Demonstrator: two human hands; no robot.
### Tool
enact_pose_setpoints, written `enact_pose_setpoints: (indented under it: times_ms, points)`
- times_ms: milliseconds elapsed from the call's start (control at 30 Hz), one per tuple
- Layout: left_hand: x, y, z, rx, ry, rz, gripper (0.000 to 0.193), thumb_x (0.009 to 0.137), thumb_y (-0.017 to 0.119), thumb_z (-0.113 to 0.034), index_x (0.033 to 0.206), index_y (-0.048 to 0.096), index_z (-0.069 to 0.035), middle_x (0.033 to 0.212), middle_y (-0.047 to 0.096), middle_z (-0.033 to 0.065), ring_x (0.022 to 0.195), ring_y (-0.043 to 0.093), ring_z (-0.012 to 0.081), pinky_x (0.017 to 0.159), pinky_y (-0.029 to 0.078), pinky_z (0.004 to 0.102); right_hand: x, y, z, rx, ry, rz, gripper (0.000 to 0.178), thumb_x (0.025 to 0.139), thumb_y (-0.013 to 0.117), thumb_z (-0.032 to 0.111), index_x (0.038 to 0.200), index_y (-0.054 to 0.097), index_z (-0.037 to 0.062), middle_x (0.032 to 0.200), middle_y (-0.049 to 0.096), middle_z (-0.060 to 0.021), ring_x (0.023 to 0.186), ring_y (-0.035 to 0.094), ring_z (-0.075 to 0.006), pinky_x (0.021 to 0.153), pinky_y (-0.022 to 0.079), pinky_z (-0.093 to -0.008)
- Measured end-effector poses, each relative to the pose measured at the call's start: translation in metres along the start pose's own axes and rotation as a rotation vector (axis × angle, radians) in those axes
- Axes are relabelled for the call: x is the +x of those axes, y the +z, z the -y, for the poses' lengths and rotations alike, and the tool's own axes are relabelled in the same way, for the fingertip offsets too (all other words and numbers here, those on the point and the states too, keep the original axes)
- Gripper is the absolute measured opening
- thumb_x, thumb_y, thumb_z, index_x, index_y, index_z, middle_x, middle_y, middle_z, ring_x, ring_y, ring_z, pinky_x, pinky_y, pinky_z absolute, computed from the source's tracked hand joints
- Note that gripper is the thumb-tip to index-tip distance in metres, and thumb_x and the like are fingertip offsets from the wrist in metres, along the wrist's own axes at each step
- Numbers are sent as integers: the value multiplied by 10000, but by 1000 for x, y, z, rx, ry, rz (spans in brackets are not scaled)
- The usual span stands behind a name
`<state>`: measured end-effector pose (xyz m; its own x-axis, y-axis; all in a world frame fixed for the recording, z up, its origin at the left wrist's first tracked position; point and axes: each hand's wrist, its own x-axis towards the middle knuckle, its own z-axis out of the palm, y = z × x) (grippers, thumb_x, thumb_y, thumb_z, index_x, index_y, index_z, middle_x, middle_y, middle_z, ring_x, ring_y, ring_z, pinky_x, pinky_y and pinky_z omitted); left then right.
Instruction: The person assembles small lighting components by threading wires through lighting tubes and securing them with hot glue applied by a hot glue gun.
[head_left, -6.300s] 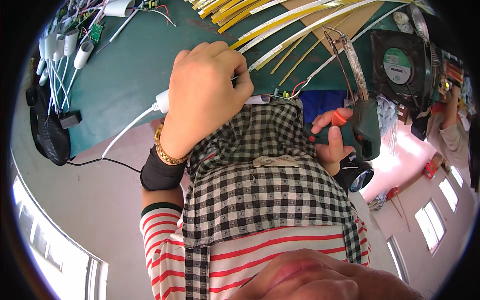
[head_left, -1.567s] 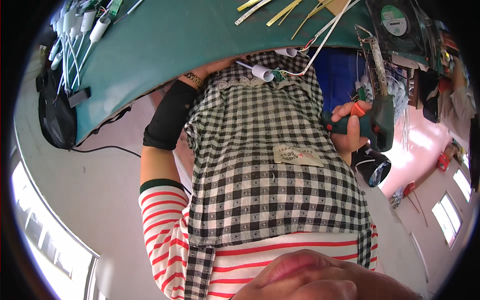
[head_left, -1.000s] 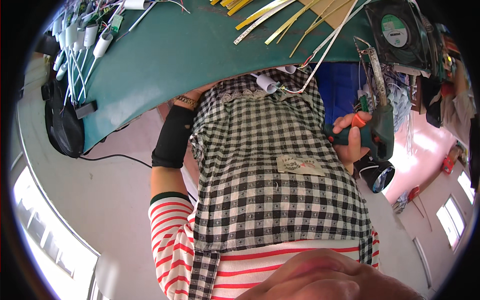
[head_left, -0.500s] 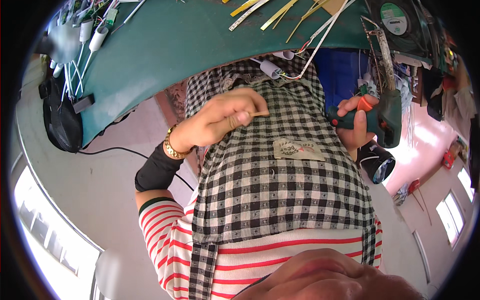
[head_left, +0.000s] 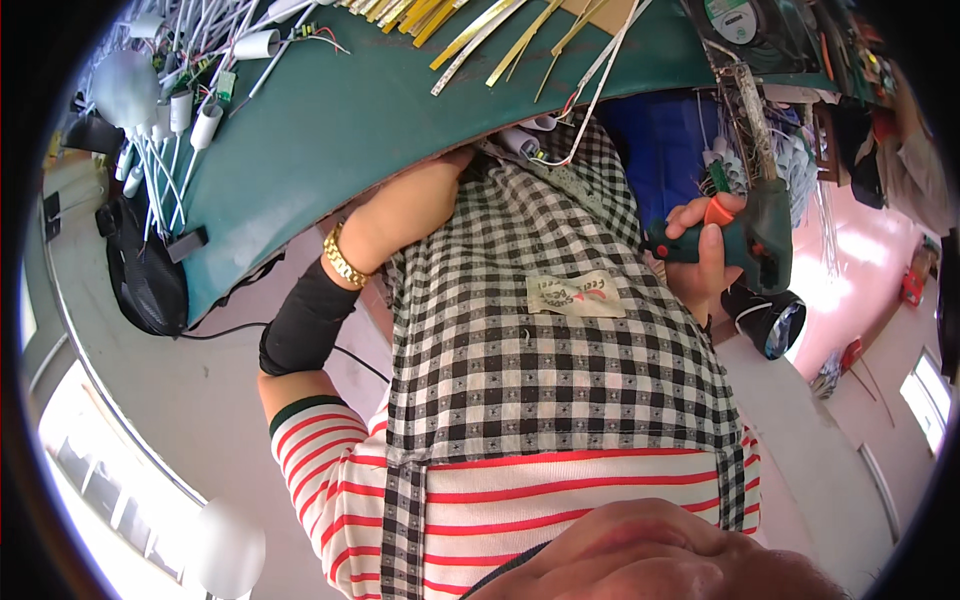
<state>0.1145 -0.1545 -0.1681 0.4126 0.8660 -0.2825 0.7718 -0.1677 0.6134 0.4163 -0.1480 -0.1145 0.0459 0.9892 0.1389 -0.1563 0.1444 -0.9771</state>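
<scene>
My left hand (head_left: 425, 200), with a gold watch band at its wrist, reaches to the table's front edge. Its fingertips disappear under that edge against the checked apron (head_left: 560, 380), so whatever they touch is hidden. Over on the right, my right hand (head_left: 705, 250) is closed round the handle of a dark green soldering gun (head_left: 768, 240) with an orange trigger. The gun's long whitish front part points toward the table. Between my hands, a white cylindrical housing (head_left: 520, 143) with thin wires lies on the apron by the table edge.
The green table (head_left: 330, 120) carries yellow and white strips (head_left: 480, 45) at the back. Several white housings with wires (head_left: 205, 127) hang over its left corner beside a black mesh object (head_left: 145, 265). A dark reel with a green label (head_left: 735, 20) stands far right.
My left hand has moved forward to the table edge; the small flat tan piece it was pinching is out of sight. My right hand still holds the soldering gun.
</scene>
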Motion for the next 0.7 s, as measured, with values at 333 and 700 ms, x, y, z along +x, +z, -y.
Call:
enact_pose_setpoints:
  times_ms: [333, 700]
  points:
    - [-20, -6, -23, 148, -180, 78, 373, 721, 492, 26, 1083, 565, -19, 839, 612, 191, 762, 611, 332, 629, 490, 403, 4, 13, 18, -62, 253, 55, 334, 837, 504, 94, 1151, 428, 8, 781, 563, -152, 646, 532, -188, 612, 461, -301]
    - [14, -111, -27, -54, 149, -835, 252, 847, 543, -25, 1093, 593, -42, 993, 620, 169, 769, 597, 316, 676, 485, 340, 31, 17, -2, 70, 4, 224, 358, 849, 510, 112, 1183, 437, 6, 796, 550, -130, 615, 506, -167, 621, 441, -327]
